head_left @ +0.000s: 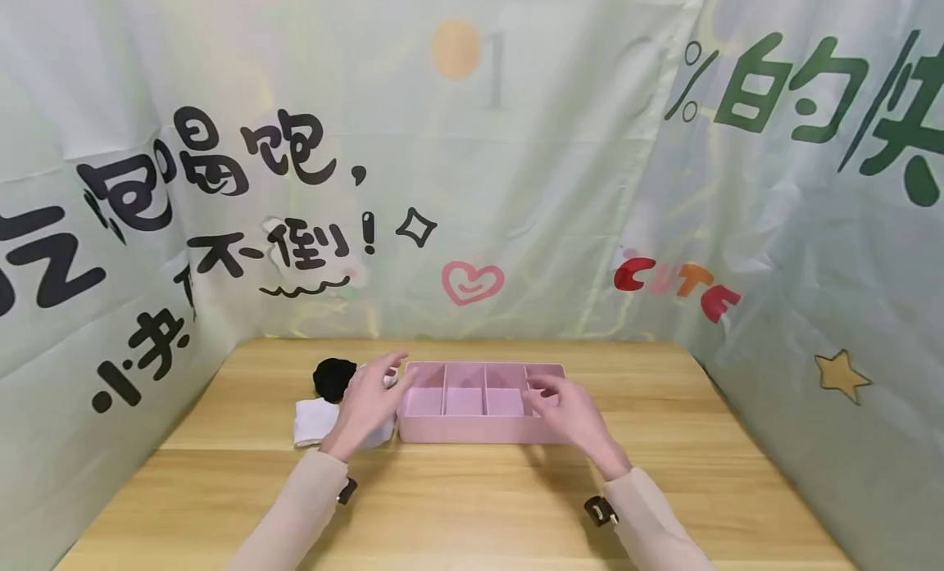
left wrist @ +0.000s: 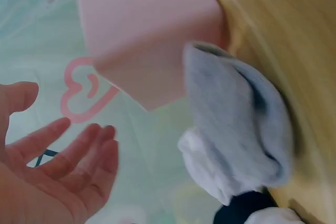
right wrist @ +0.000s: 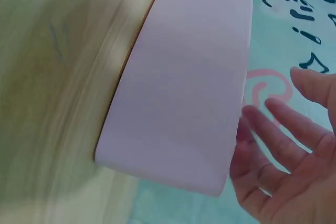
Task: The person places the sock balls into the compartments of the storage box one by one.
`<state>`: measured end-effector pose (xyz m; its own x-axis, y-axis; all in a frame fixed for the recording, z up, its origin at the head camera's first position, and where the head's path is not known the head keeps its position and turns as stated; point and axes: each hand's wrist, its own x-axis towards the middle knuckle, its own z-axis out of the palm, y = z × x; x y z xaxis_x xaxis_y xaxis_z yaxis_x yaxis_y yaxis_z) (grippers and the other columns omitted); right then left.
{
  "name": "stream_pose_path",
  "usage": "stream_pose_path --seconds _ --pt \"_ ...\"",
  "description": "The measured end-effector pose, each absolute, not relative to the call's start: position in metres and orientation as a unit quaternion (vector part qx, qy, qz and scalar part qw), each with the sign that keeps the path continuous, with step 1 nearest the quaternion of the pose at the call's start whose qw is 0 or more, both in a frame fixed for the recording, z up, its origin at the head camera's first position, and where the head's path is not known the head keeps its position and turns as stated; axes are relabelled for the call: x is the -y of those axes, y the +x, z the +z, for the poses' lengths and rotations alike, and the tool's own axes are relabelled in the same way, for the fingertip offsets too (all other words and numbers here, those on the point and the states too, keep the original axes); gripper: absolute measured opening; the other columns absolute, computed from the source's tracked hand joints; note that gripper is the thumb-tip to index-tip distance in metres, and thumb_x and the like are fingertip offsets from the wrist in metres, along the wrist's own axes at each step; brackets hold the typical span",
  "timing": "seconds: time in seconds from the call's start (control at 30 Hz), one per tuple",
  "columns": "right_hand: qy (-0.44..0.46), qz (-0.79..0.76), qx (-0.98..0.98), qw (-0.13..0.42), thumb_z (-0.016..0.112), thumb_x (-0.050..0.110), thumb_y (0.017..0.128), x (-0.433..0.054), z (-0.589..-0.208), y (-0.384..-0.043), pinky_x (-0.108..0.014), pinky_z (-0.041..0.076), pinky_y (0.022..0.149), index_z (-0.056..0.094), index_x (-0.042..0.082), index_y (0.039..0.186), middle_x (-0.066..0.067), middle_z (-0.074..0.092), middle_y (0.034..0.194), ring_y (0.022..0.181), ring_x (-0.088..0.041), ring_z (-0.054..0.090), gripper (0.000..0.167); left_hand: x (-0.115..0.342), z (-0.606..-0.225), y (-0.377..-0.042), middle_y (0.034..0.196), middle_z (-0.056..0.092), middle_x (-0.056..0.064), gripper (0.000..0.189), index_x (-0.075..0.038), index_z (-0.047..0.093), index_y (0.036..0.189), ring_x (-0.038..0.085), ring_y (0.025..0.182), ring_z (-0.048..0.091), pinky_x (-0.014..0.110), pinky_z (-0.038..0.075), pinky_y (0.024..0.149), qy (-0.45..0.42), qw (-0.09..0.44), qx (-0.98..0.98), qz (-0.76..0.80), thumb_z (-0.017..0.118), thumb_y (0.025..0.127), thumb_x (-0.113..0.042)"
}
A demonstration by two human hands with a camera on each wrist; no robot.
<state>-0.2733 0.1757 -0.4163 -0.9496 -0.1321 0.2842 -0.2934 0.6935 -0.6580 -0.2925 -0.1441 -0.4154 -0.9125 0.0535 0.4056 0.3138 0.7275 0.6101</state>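
A pink box (head_left: 483, 430) with a row of several open compartments stands on the table. My left hand (head_left: 372, 399) hovers over its left end, fingers spread and loosely bent, holding nothing. Under and beside that hand lie folded socks: a grey one (left wrist: 236, 119) close to the box's end, white ones (head_left: 315, 422) and a black bundle (head_left: 333, 379). My right hand (head_left: 566, 409) is at the box's right end, fingers relaxed and apart from the thumb, with nothing in its grasp. In the right wrist view its fingertips are right at the box's rim (right wrist: 241, 98).
The wooden table (head_left: 472, 505) extends on all sides of the box. Printed fabric curtains (head_left: 531, 186) enclose its back, left and right sides. Black straps (head_left: 599, 510) show at both wrists.
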Motion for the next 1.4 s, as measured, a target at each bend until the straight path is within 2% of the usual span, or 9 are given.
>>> stream_pose_path --seconds 0.1,0.3,0.53,0.7,0.87,1.03,1.13,1.23,1.4 --pt "0.091 0.429 0.895 0.085 0.067 0.021 0.093 -0.178 -0.415 -0.276 -0.037 0.054 0.082 0.070 0.003 0.117 -0.011 0.072 0.111 0.095 -0.024 0.067 0.030 0.150 -0.416 -0.292 0.113 0.071 0.007 0.038 -0.020 0.066 0.126 0.022 0.100 0.067 0.042 0.054 0.083 -0.088 0.186 0.899 -0.387 0.062 0.095 -0.042" --pt "0.061 0.481 0.870 0.090 0.069 0.018 0.092 -0.188 -0.416 -0.275 -0.029 0.051 0.081 0.071 0.004 0.113 -0.008 0.073 0.104 0.094 -0.019 0.065 0.025 0.156 -0.419 -0.295 0.100 0.073 0.005 0.028 -0.016 0.070 0.117 0.020 0.092 0.068 0.039 0.054 0.079 -0.077 0.190 0.871 -0.446 0.066 0.094 -0.032" --pt "0.022 0.511 0.852 0.110 0.069 0.016 0.091 -0.202 -0.419 -0.273 -0.020 0.046 0.069 0.071 -0.001 0.111 -0.013 0.071 0.103 0.082 -0.012 0.058 0.026 0.171 -0.424 -0.295 0.101 0.074 0.009 0.025 -0.012 0.071 0.112 0.023 0.093 0.068 0.028 0.053 0.076 -0.048 0.123 0.843 -0.521 0.066 0.094 -0.029" --pt "0.001 0.506 0.858 0.091 0.068 0.017 0.092 -0.213 -0.422 -0.272 -0.026 0.044 0.077 0.065 0.000 0.122 -0.018 0.065 0.121 0.099 -0.023 0.055 0.035 0.189 -0.425 -0.295 0.111 0.069 0.017 0.035 -0.005 0.064 0.124 0.017 0.092 0.063 0.031 0.053 0.074 -0.028 0.069 0.820 -0.567 0.065 0.095 -0.025" --pt "0.006 0.552 0.833 0.031 0.066 0.010 0.091 -0.223 -0.429 -0.274 -0.032 0.047 0.088 0.053 -0.002 0.137 -0.024 0.054 0.137 0.122 -0.037 0.050 0.050 0.209 -0.425 -0.297 0.116 0.066 0.019 0.043 -0.001 0.058 0.130 0.019 0.096 0.062 0.037 0.054 0.077 -0.046 0.025 0.812 -0.582 0.066 0.095 -0.024" --pt "0.031 0.594 0.803 -0.030 0.065 0.009 0.093 -0.230 -0.437 -0.276 -0.039 0.050 0.097 0.040 -0.002 0.146 -0.029 0.045 0.145 0.133 -0.042 0.046 0.060 0.231 -0.424 -0.296 0.122 0.062 0.021 0.051 0.002 0.055 0.132 0.017 0.099 0.061 0.042 0.054 0.083 -0.084 -0.030 0.812 -0.578 0.070 0.092 -0.024" --pt "0.038 0.595 0.802 -0.042 0.064 0.012 0.094 -0.233 -0.440 -0.278 -0.043 0.044 0.105 0.037 0.000 0.148 -0.029 0.041 0.149 0.137 -0.042 0.041 0.061 0.244 -0.425 -0.295 0.126 0.060 0.025 0.055 0.004 0.052 0.134 0.016 0.100 0.062 0.041 0.053 0.083 -0.101 -0.049 0.805 -0.582 0.072 0.090 -0.022" --pt "0.042 0.596 0.800 -0.051 0.064 0.011 0.095 -0.234 -0.442 -0.278 -0.046 0.044 0.105 0.035 0.000 0.149 -0.028 0.036 0.152 0.138 -0.044 0.039 0.063 0.256 -0.427 -0.294 0.130 0.059 0.023 0.057 0.002 0.052 0.136 0.013 0.102 0.063 0.039 0.053 0.084 -0.100 -0.051 0.804 -0.583 0.074 0.088 -0.023" --pt "0.054 0.605 0.792 -0.068 0.061 0.006 0.095 -0.236 -0.444 -0.279 -0.042 0.053 0.093 0.030 -0.001 0.151 -0.026 0.026 0.157 0.135 -0.046 0.040 0.065 0.274 -0.429 -0.293 0.137 0.056 0.022 0.063 0.003 0.050 0.138 0.003 0.101 0.062 0.036 0.052 0.085 -0.094 -0.039 0.812 -0.575 0.075 0.087 -0.025"
